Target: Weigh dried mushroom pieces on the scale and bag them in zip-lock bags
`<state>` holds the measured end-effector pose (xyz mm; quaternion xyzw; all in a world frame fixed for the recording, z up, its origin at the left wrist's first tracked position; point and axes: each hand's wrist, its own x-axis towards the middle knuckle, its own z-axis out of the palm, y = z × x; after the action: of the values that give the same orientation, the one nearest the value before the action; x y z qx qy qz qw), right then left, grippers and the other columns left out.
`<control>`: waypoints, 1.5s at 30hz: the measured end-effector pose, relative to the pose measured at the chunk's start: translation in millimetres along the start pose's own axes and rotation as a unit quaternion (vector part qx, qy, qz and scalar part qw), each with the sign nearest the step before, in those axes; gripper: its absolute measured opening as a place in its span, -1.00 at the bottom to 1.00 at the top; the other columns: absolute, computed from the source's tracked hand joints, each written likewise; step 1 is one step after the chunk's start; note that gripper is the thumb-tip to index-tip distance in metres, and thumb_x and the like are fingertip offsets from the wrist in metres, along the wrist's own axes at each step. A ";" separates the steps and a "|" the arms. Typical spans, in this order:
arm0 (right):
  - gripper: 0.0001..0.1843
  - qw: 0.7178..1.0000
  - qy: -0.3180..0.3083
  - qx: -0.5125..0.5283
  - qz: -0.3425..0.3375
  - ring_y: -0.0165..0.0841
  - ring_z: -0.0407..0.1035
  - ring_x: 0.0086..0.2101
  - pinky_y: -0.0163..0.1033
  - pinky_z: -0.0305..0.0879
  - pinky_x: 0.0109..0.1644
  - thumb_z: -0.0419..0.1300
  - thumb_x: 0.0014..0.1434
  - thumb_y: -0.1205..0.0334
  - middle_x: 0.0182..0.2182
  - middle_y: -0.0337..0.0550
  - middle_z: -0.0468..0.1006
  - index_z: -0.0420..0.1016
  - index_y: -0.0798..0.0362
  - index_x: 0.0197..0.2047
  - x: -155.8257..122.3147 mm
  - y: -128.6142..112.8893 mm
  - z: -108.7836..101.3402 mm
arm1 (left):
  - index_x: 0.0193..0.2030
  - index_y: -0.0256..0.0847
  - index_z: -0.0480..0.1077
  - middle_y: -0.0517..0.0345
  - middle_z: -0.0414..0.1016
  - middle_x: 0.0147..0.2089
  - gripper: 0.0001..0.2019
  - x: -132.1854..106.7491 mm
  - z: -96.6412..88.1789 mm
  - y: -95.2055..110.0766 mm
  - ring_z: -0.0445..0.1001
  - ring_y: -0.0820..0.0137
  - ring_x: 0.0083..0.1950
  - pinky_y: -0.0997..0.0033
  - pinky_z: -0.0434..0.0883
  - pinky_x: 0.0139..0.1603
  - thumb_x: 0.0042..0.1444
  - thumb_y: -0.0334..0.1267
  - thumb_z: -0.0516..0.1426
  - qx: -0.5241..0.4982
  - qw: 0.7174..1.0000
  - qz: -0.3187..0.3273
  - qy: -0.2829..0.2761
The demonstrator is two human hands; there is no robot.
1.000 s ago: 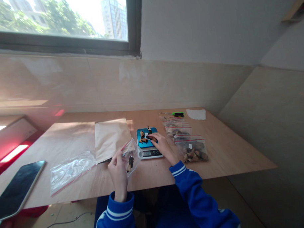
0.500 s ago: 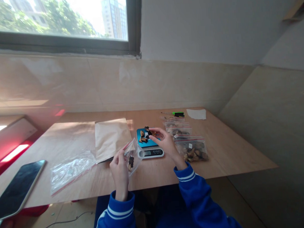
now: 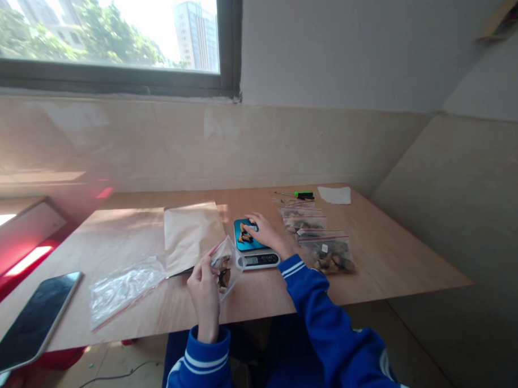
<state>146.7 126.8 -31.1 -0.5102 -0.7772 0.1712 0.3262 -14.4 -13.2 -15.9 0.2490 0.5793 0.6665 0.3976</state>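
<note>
My left hand is closed on the edge of a clear zip bag, which is tilted with its mouth toward the scale. Inside the bag lie several dark brown dried pieces that look like dried mushrooms. My right hand is over the blue platform of a small white digital scale, thumb and fingers apart around a few dried pieces. More dried pieces rest on the platform left of the thumb. Part of the platform is hidden by my right hand.
Several filled zip bags lie in a row right of the scale. A green-handled screwdriver and a white paper are behind them. To the left are a brown paper sheet, a flat clear bag and a large phone.
More dried pieces are in the bag, and fewer are on the scale. My right hand has shifted slightly left and lower over the platform. My left hand stays in place with the bag.
</note>
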 end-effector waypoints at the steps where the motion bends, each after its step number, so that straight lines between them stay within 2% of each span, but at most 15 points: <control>1: -0.66 1.000 -0.007 -0.008 0.001 -0.21 0.25 0.13 -0.10 0.14 0.22 0.18 0.17 0.26 0.05 0.08 0.41 0.45 0.13 0.03 4.6 2.3 6.7 | -0.15 -0.26 0.56 0.24 0.40 -0.50 -0.61 0.3 -0.2 -0.9 0.40 0.41 -0.38 0.36 0.41 -0.22 -0.01 -0.04 0.13 -0.001 1.000 0.001 -0.002; 6: -0.78 0.999 -0.009 -0.029 0.015 -0.20 0.32 0.00 -0.08 0.17 0.16 0.18 0.11 0.41 -0.14 0.04 0.48 0.53 0.16 -0.14 19.6 3.7 26.2 | -0.10 -0.27 0.55 0.29 0.32 -0.55 -0.56 3.2 -3.8 -3.8 0.34 0.43 -0.44 0.38 0.38 -0.29 -0.01 0.00 0.15 0.000 1.000 -0.003 -0.008; 13: -0.69 0.999 0.013 0.007 0.029 -0.28 0.42 -0.16 -0.15 0.28 0.06 0.08 0.00 0.62 -0.25 -0.04 0.55 0.56 0.11 -0.31 20.4 9.4 20.3 | -0.16 -0.27 0.57 0.28 0.32 -0.54 -0.60 4.8 -4.8 -6.3 0.33 0.45 -0.45 0.39 0.38 -0.30 -0.01 -0.02 0.14 0.005 1.000 0.000 0.000; 17: -0.72 0.996 0.049 0.061 0.033 -0.28 0.45 -0.17 -0.13 0.33 0.04 0.09 0.03 0.58 -0.25 -0.03 0.59 0.56 0.12 -0.32 12.6 2.7 9.7 | -0.17 -0.28 0.56 0.25 0.37 -0.50 -0.60 4.3 -4.3 -7.7 0.33 0.46 -0.45 0.41 0.38 -0.31 0.00 -0.01 0.14 0.005 1.000 -0.002 -0.005; 21: -0.80 0.986 0.064 0.151 0.021 -0.32 0.49 -0.18 -0.21 0.42 -0.07 0.15 0.15 0.33 -0.18 -0.04 0.60 0.54 0.12 -0.16 -1.5 -22.0 -13.7 | -0.17 -0.30 0.56 0.27 0.30 -0.55 -0.58 6.5 -4.5 -9.4 0.32 0.45 -0.47 0.39 0.39 -0.33 -0.01 0.00 0.14 0.012 1.000 -0.002 0.004; 23: -0.74 0.967 0.038 0.252 0.003 -0.33 0.49 -0.16 -0.24 0.43 -0.09 0.20 0.15 0.19 -0.16 -0.08 0.60 0.52 0.09 -0.10 -11.7 -41.3 -30.7 | -0.19 -0.30 0.57 0.28 0.30 -0.56 -0.58 7.9 -3.3 -9.7 0.31 0.45 -0.47 0.38 0.40 -0.33 -0.02 0.00 0.15 0.008 1.000 0.000 0.003; 26: -0.63 0.924 -0.081 0.371 -0.030 -0.34 0.48 -0.15 -0.22 0.44 -0.06 0.29 0.07 0.13 -0.10 -0.13 0.58 0.51 0.02 -0.03 -26.0 -70.7 -53.4 | -0.19 -0.31 0.57 0.24 0.36 -0.53 -0.59 8.9 -0.3 -8.6 0.35 0.42 -0.43 0.36 0.41 -0.31 -0.04 -0.03 0.15 -0.002 1.000 0.006 0.001; 28: -0.57 0.919 -0.155 0.359 -0.050 -0.35 0.47 -0.14 -0.20 0.43 -0.02 0.29 0.08 0.12 -0.03 -0.17 0.55 0.48 -0.05 0.04 -30.8 -82.2 -60.1 | -0.18 -0.30 0.57 0.22 0.39 -0.51 -0.58 8.6 0.9 -6.9 0.38 0.40 -0.41 0.37 0.41 -0.32 -0.05 -0.03 0.15 -0.006 1.000 0.001 0.001; 29: -0.58 0.925 -0.163 0.339 -0.054 -0.35 0.45 -0.12 -0.18 0.42 -0.01 0.26 0.11 0.11 0.00 -0.17 0.52 0.46 -0.08 0.06 -31.3 -83.7 -59.8 | -0.17 -0.30 0.56 0.22 0.39 -0.51 -0.58 8.1 0.8 -5.8 0.38 0.41 -0.41 0.39 0.40 -0.33 -0.05 -0.03 0.14 -0.003 1.000 -0.003 0.002; 31: -0.65 0.954 -0.106 0.276 -0.050 -0.33 0.41 -0.05 -0.15 0.37 0.04 0.18 0.19 0.12 0.03 -0.15 0.49 0.46 -0.08 0.06 -29.6 -77.2 -51.7 | -0.17 -0.29 0.56 0.23 0.40 -0.51 -0.58 6.9 -0.5 -3.3 0.37 0.43 -0.43 0.43 0.37 -0.37 -0.04 -0.03 0.14 0.007 1.000 -0.009 0.001; 34: -0.67 0.993 0.012 0.120 -0.010 -0.23 0.32 0.06 -0.05 0.23 0.17 0.14 0.21 0.19 0.03 0.00 0.44 0.46 0.03 0.04 -25.6 -51.4 -24.4 | -0.18 -0.28 0.56 0.24 0.40 -0.51 -0.61 5.3 -4.0 0.1 0.37 0.44 -0.44 0.45 0.35 -0.39 -0.02 -0.05 0.12 0.016 1.000 -0.005 -0.003; 36: -0.62 1.000 0.016 0.017 0.018 -0.12 0.24 0.11 0.06 0.14 0.21 0.22 0.15 0.22 0.05 0.09 0.41 0.45 0.09 0.05 -25.5 -33.4 -2.5 | -0.20 -0.29 0.56 0.28 0.33 -0.56 -0.63 4.9 -5.6 0.8 0.34 0.45 -0.48 0.45 0.35 -0.41 -0.02 -0.07 0.14 0.016 1.000 -0.002 0.002; 39: -0.67 0.999 0.001 -0.035 0.023 -0.06 0.22 0.11 0.11 0.14 0.19 0.25 0.11 0.28 0.01 0.12 0.43 0.49 0.10 -0.03 -28.2 -17.2 22.5 | -0.24 -0.29 0.56 0.32 0.22 -0.60 -0.65 5.7 -6.2 -1.3 0.29 0.48 -0.52 0.48 0.34 -0.44 -0.03 -0.04 0.16 0.006 1.000 -0.007 0.006; 42: -0.80 1.000 0.005 -0.028 0.013 -0.12 0.31 0.02 0.04 0.20 0.15 0.18 0.17 0.35 -0.11 0.10 0.49 0.53 0.14 -0.13 -28.9 -12.8 31.6 | -0.29 -0.30 0.55 0.31 0.22 -0.59 -0.63 7.5 -6.3 -5.3 0.30 0.48 -0.51 0.46 0.36 -0.43 -0.04 -0.01 0.17 -0.005 1.000 -0.007 0.004; 45: -0.79 1.000 0.014 -0.012 0.004 -0.18 0.36 -0.04 -0.04 0.25 0.11 0.16 0.16 0.43 -0.15 0.05 0.53 0.53 0.13 -0.13 -27.0 -11.6 30.2 | -0.28 -0.32 0.55 0.30 0.22 -0.59 -0.62 8.9 -7.1 -8.1 0.30 0.47 -0.51 0.45 0.37 -0.42 -0.04 0.00 0.17 -0.001 1.000 -0.003 0.006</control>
<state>125.5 99.6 -55.1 -0.5197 -0.7724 0.1562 0.3299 -23.0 -9.8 -26.4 0.2424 0.5821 0.6672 0.3965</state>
